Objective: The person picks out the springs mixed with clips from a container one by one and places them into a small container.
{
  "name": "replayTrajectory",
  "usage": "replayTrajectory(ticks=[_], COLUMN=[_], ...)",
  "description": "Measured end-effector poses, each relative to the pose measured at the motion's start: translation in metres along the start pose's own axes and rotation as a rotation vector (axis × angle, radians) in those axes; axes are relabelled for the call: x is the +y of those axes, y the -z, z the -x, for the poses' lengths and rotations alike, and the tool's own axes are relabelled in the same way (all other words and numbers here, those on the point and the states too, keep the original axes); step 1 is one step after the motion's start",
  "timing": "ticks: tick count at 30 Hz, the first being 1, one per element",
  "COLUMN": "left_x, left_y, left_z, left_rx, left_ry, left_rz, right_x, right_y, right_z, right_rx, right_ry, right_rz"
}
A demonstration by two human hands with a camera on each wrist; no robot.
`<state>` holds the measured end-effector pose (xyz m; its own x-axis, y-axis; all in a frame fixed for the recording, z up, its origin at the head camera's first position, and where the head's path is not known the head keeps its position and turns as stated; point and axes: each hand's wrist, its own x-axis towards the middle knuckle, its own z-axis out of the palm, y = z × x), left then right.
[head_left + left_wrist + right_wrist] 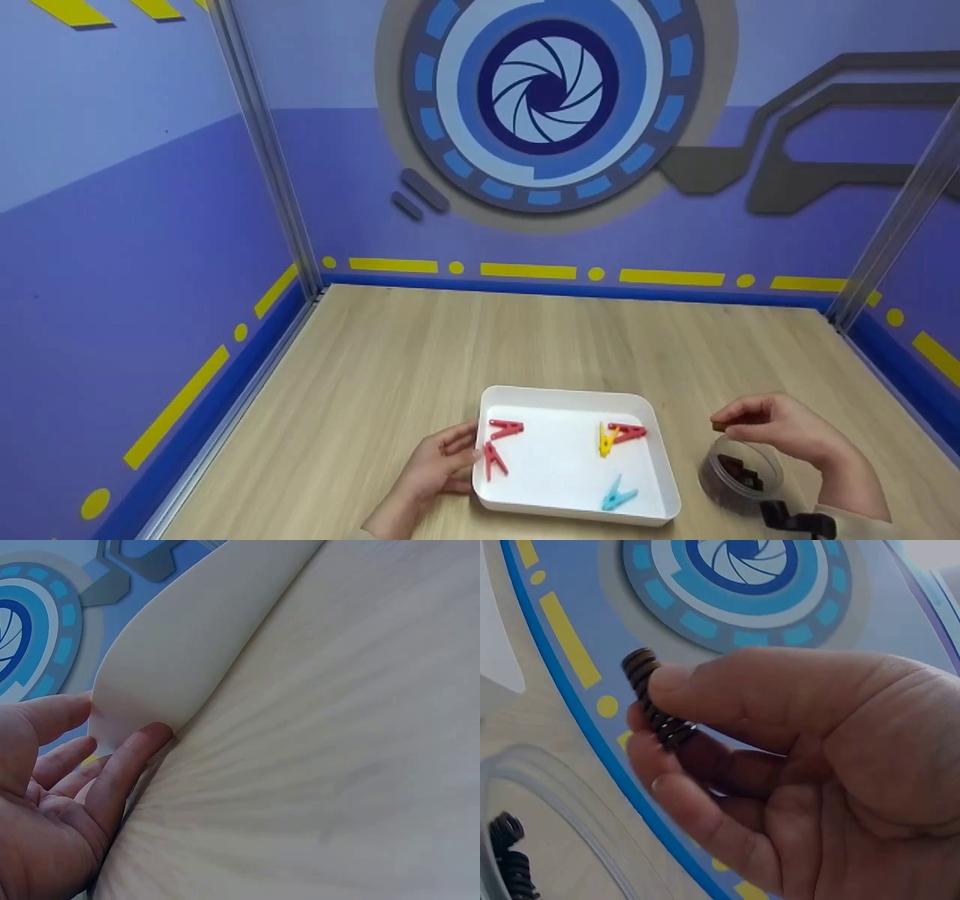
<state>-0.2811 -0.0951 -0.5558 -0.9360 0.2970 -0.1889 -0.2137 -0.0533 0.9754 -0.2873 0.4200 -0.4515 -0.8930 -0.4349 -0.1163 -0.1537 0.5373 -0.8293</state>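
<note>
A dark coil spring (658, 701) is pinched between the thumb and fingers of my right hand (787, 431), just above a clear round tub (718, 491). Inside the tub lie several more dark springs (514, 866). My left hand (435, 469) touches the left wall of a white rectangular tray (555, 469), its fingers relaxed against the side. In the left wrist view, the fingertips (156, 736) meet the tray wall near the table. Red clothespins (506, 428), a yellow clothespin (604, 442) and a light blue clothespin (618, 495) lie in the tray.
The wooden table (390, 360) is bounded by blue and purple printed panels (337, 187) at the back and sides. Metal posts (262, 142) stand at the back corners. A black strap piece (799, 519) on the right wrist overlaps the tub's lower right in the head view.
</note>
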Motion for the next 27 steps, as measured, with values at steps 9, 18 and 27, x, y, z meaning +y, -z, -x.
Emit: replayTrajectory(ticks=[9, 18, 27], left_x=[-0.001, -0.001, 0.001], left_y=[0.001, 0.000, 0.000], left_z=[-0.003, -0.001, 0.000], left_rx=[0.006, 0.005, 0.001], left_ry=[-0.002, -0.003, -0.001], left_rz=[-0.019, 0.007, 0.012], right_x=[0.014, 0.015, 0.015], right_y=[0.011, 0.011, 0.011], right_z=[0.008, 0.010, 0.010], right_rx=[-0.077, -0.065, -0.061], right_ry=[-0.043, -0.041, -0.054], right_rz=[-0.055, -0.027, -0.024])
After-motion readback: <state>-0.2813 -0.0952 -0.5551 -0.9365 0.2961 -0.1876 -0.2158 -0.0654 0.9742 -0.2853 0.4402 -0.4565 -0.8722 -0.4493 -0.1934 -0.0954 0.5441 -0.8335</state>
